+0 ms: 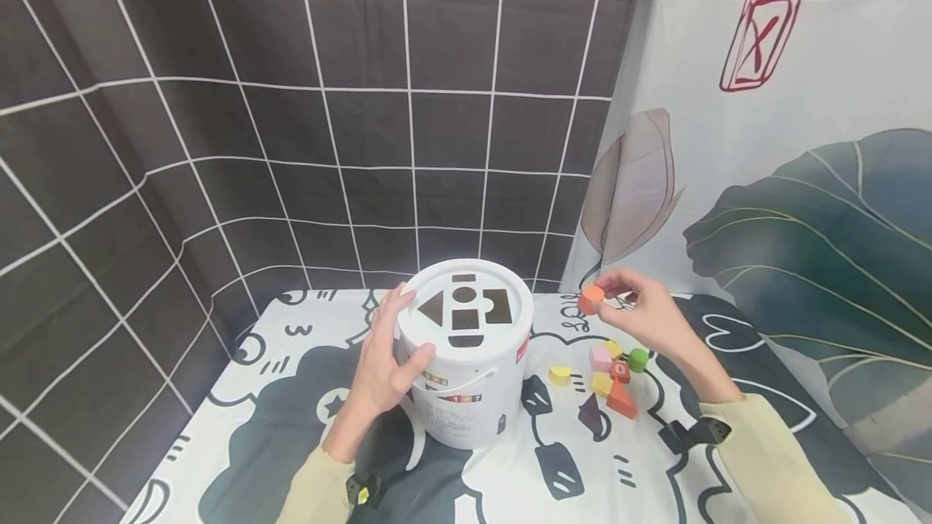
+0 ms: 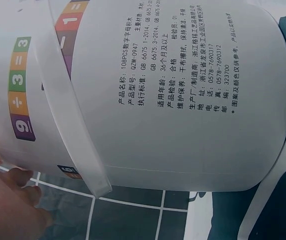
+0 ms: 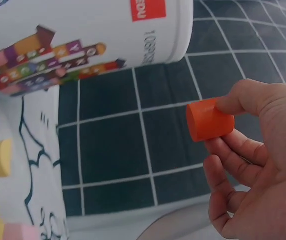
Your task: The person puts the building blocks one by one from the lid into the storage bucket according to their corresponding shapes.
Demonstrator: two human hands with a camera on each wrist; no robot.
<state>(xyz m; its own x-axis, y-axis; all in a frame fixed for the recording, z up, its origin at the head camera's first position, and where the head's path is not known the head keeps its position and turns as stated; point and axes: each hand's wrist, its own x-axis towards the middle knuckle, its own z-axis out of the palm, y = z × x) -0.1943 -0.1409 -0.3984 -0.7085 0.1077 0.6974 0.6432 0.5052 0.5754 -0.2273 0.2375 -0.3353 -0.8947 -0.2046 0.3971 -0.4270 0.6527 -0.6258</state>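
Note:
A white bucket [image 1: 466, 378] stands upright on the patterned cloth, its white lid [image 1: 437, 269] cut with a triangle, a circle, rectangles and a notched hole. My left hand [image 1: 384, 354] rests against the bucket's left side, fingers spread along the lid's rim and thumb near the front edge. Printed text covers the bucket wall in the left wrist view. To the right of the bucket, raised above the cloth, my right hand [image 1: 641, 310] pinches an orange cylinder block [image 3: 210, 120] between thumb and fingers. The cylinder is apart from the lid.
Right of the bucket lie several loose blocks: a yellow half-round [image 1: 559, 376], a green cylinder [image 1: 637, 360], a pink block [image 1: 600, 359], an orange-red triangular one [image 1: 621, 400] and a dark purple one [image 1: 590, 414]. A dark gridded curtain [image 1: 349, 128] hangs behind.

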